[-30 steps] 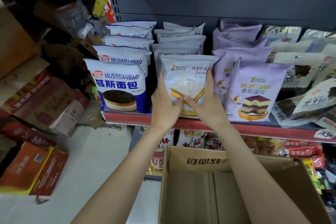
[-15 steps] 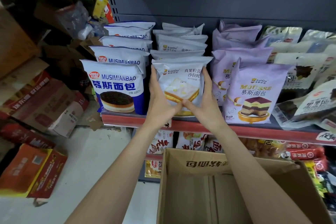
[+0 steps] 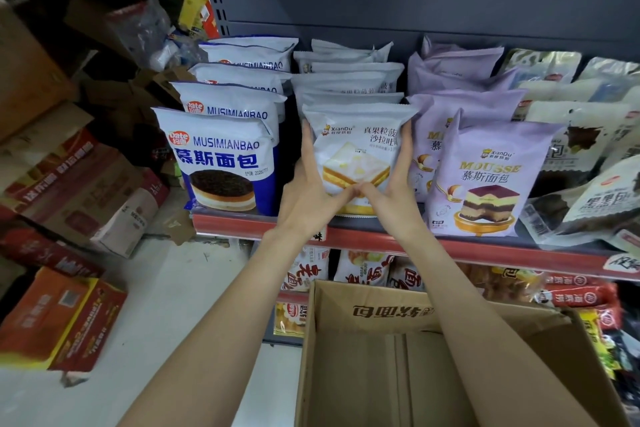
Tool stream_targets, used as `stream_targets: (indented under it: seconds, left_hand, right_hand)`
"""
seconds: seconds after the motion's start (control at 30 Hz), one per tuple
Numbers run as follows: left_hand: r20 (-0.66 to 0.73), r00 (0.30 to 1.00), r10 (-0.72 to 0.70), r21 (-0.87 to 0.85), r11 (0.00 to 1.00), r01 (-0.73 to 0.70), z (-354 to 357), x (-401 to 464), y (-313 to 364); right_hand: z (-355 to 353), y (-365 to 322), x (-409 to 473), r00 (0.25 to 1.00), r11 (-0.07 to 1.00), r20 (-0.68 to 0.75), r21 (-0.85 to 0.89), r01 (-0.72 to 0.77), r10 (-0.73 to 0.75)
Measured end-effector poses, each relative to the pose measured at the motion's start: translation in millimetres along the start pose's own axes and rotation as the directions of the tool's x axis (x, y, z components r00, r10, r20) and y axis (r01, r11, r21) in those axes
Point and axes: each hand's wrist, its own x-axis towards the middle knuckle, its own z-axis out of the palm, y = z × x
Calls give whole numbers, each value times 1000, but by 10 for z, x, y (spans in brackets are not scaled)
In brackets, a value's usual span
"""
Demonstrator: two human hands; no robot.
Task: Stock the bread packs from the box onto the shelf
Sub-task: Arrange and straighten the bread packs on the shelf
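Observation:
A white bread pack [image 3: 356, 149] with a sandwich picture stands at the front of the middle row on the shelf [image 3: 381, 241]. My left hand [image 3: 306, 184] holds its left side, fingers straight up along the edge. My right hand [image 3: 394, 180] holds its right side the same way, and both thumbs meet across the pack's lower front. Several more white packs [image 3: 346, 80] stand behind it. The cardboard box [image 3: 363, 308] sits below, open, and no packs show on its visible floor.
Blue-and-white mousse bread packs [image 3: 221, 156] fill the row to the left, purple mousse packs [image 3: 485, 177] the row to the right. Dark-printed packs [image 3: 588, 191] lean at far right. Cartons [image 3: 59, 319] lie on the floor at left. A lower shelf holds more snacks [image 3: 363, 269].
Both hands have pushed the white pack further back and upright onto the shelf, between the blue and purple rows. The view has shifted slightly.

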Motion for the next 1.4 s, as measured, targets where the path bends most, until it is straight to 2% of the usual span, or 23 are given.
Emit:
stream_targets:
  seconds: [0.07,0.17,0.27,0.3,0.37,0.43,0.5,0.6,0.67,0.73,0.83,0.9,1.03,1.1,1.17,1.23,1.4]
  left_hand:
    - [37,999,-17,37,999,16,3,-51,-2]
    - [65,996,-66,-67,995,71,-14,-136,20]
    - [-9,997,-71,-68,995,71,-57,-431,164]
    - [-76,997,-18,-35,999,16,-90,-539,229]
    - [-228,956,186,70,982,-174,-189,-640,331]
    - [-258,899,354,182,932,-314,-281,-525,353]
    - [-162,896,413,284,889,-358,-363,-294,391]
    - [76,930,359,502,792,-347,-459,70,512]
    - [223,943,246,645,689,-332,-488,315,553]
    - [315,939,134,730,598,-330,-476,484,548]
    - [381,924,30,763,554,-333,-420,596,473]
    - [383,923,36,771,539,-340,-391,617,436]
    - [355,927,118,785,500,-365,-368,602,401]
    - [342,930,137,793,489,-364,-368,590,386]
    - [327,933,150,794,492,-358,-367,575,377]
    - [318,933,170,788,500,-360,-360,558,359]
    - [311,925,220,770,511,-381,-373,483,343]
  right_hand:
    - [0,-19,-44,1000,999,23,-30,-16,17]
    - [-37,-4,-95,996,996,88,-94,9,-1]
    - [-101,14,-182,984,991,178,-136,18,6]
    - [-116,7,-214,979,988,203,-152,17,14]
    - [-130,-36,-275,967,984,251,-176,-4,49]
    - [-129,-98,-302,957,983,281,-183,-22,73]
    - [-156,-168,-314,943,982,322,-187,-25,85]
    - [-332,-324,-341,949,943,294,-334,-6,110]
    - [-502,-494,-314,982,888,179,-442,127,-52]
    - [-650,-686,-168,949,809,132,-497,313,-286]
    - [-754,-864,324,873,635,241,-607,477,-425]
    - [-744,-910,733,855,548,342,-659,515,-391]
    - [-605,-838,1440,834,447,520,-712,542,-183]
    - [-494,-776,1662,836,395,546,-756,522,-59]
    - [-403,-710,1802,850,405,525,-785,468,35]
    - [-351,-654,1876,858,424,510,-790,443,55]
    - [-397,-651,1900,785,402,614,-742,537,83]
